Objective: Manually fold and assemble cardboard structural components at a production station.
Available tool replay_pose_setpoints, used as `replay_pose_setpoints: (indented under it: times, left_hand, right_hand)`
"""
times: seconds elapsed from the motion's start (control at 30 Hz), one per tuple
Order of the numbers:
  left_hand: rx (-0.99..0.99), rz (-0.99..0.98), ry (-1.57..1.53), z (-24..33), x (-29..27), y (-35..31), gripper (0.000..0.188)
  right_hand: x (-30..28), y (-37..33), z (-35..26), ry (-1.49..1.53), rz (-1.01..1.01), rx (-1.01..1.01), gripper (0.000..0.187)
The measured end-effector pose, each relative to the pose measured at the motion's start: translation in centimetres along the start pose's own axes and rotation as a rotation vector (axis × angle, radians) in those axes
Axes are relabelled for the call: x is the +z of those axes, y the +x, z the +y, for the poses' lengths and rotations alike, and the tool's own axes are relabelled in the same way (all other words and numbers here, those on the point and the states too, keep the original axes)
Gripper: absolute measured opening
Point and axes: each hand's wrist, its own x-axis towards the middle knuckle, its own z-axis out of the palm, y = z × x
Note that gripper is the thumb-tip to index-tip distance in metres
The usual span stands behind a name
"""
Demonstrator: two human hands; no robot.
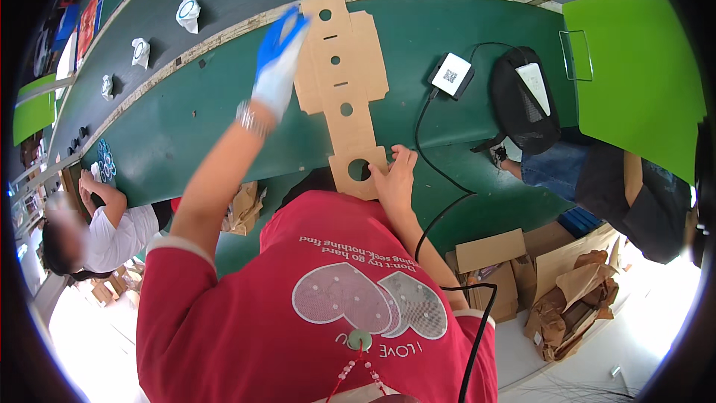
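Two hands are on one flat brown cardboard cutout that lies on the green surface. The left hand wears a blue and white glove. It lies flat and spread on the far left side of the cutout, near the far edge of the surface. The right hand is bare. Its fingers pinch the near end of the cutout, just beside the biggest round hole, at the near edge of the surface. So the cutout sits between the two hands, one at each end.

The cutout is long and thin in shape. Its long side runs from the near edge of the surface to the far edge, tipped a little to the left at the far end. A row of round holes runs down its middle, small ones far away and the big one close. Wide flaps stick out on both sides of the far half.

A white box with a black cable lies to the right of the cutout. A black mesh pouch sits beside it. Brown cardboard scraps lie on the floor at the right. Another person sits at the left end of the surface.
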Motion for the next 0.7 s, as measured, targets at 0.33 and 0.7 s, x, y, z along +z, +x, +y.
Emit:
replay_pose_setpoints:
  times: [0.33, 0.7]
  left_hand:
    - [-0.350, 0.182, 0.191, -11.1, -3.8, -19.4, 0.061]
    - [-0.547, -0.348, -0.842, 0.1, -6.1, -16.4, 0.084]
  right_hand:
    - [3.5, -1.9, -3.6, 0.378, -0.308, 0.127, 0.033]
    - [-2.4, 1.3, -11.8, 1.326, -0.932, 0.332, 0.024]
